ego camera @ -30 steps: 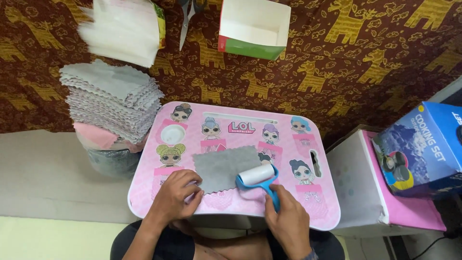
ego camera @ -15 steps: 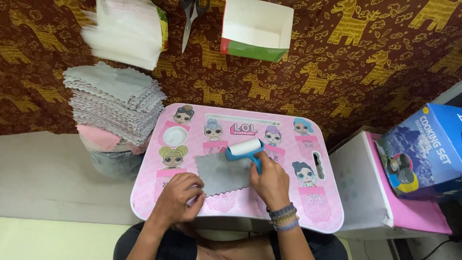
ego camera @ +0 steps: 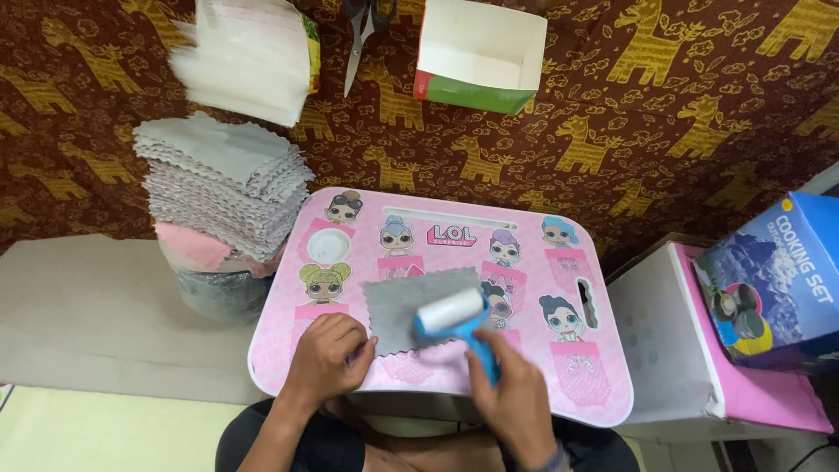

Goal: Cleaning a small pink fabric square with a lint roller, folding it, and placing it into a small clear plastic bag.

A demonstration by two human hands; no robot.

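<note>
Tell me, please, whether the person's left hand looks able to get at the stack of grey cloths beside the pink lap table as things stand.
Probably yes. The left hand rests on the grey cloth at the pink lap table's near left edge, and the stack of grey cloths stands just past that side, uncovered, with nothing between them.

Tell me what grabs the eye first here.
The pink cartoon-doll lap table fills the centre, where the right hand runs a blue lint roller over a grey cloth pinned by the left hand. A tall stack of grey cloths stands at its left.
</note>
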